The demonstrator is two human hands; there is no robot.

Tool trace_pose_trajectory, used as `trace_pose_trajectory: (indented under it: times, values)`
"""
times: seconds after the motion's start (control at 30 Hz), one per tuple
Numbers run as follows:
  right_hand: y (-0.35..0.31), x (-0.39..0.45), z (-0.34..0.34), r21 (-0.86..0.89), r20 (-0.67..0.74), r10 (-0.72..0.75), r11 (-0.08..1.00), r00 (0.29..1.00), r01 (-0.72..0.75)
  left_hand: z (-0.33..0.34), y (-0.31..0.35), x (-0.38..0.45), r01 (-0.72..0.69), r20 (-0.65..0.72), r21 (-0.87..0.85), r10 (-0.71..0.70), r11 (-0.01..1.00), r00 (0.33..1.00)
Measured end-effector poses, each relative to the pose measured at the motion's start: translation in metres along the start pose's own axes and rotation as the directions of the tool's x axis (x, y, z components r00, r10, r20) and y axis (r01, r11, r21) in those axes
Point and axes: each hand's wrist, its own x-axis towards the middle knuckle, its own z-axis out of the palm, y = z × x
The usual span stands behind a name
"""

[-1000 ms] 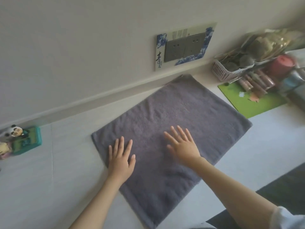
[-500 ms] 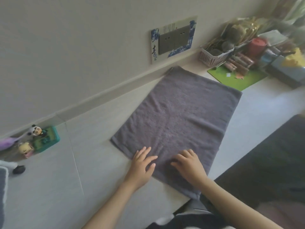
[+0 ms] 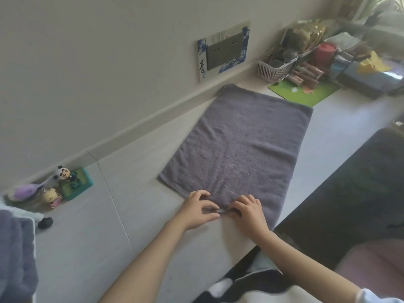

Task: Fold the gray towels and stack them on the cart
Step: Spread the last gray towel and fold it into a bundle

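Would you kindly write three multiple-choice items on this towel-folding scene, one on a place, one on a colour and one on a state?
1. Where do both hands meet the flat gray terry towel?
A. its far edge by the wall
B. its near edge
C. its middle

2. What colour is the flat mat beyond the towel?
A. green
B. red
C. black

3. How does the towel lie?
A. rolled up
B. hanging off the white tabletop
C. spread flat, near edge pinched

Answers:
1 B, the left hand and right hand sit at the near hem.
2 A, it shows bright green.
3 C, curled fingers hold the hem; the rest lies flat.
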Motion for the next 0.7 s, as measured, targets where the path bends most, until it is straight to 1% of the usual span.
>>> trace_pose_trajectory:
  times: [0.03,0.1,0.2,0.27,0.33,0.37,0.43,0.53,0.6,0.7]
  values:
    - [-0.001,0.002,0.000,0.004,0.002,0.016,1.000,1.000,-0.016,-0.002,0.002,0.001,0.012,0.014,0.028,-0.012,1.000,1.000]
    - [-0.007,0.006,-0.005,0.041,0.060,0.097,0.994,0.993,-0.099,-0.006,0.005,0.001,0.024,0.046,0.085,-0.027,0.996,0.999]
    - [-0.007,0.011,-0.021,0.141,0.229,0.197,0.962,0.953,-0.233,-0.009,0.012,0.001,0.025,0.040,0.144,-0.031,0.989,0.999]
    - [-0.001,0.013,-0.042,0.180,0.349,0.197,0.945,0.916,-0.272,-0.009,0.015,0.003,0.015,-0.012,0.162,-0.013,0.987,1.000]
    - [0.010,0.013,-0.066,0.175,0.453,0.174,0.944,0.874,-0.279,-0.009,0.015,0.007,0.005,-0.016,0.144,-0.003,0.990,1.000]
    - [0.014,0.012,-0.077,0.169,0.499,0.168,0.943,0.850,-0.286,-0.011,0.015,0.009,0.005,0.018,0.118,-0.008,0.993,1.000]
    - [0.020,0.011,-0.096,0.140,0.561,0.169,0.946,0.810,-0.294,-0.017,0.020,0.014,0.024,0.131,0.051,-0.031,0.998,0.991]
    - [0.030,0.011,-0.120,0.089,0.633,0.181,0.949,0.753,-0.303,-0.033,0.045,0.021,0.021,0.279,0.056,-0.036,0.998,0.960]
    - [0.037,0.012,-0.133,0.072,0.667,0.188,0.947,0.721,-0.314,-0.043,0.063,0.028,-0.002,0.370,0.078,-0.027,0.997,0.929]
    - [0.045,0.019,-0.154,0.078,0.715,0.157,0.951,0.681,-0.301,-0.059,0.084,0.043,-0.014,0.508,0.042,-0.009,0.999,0.861]
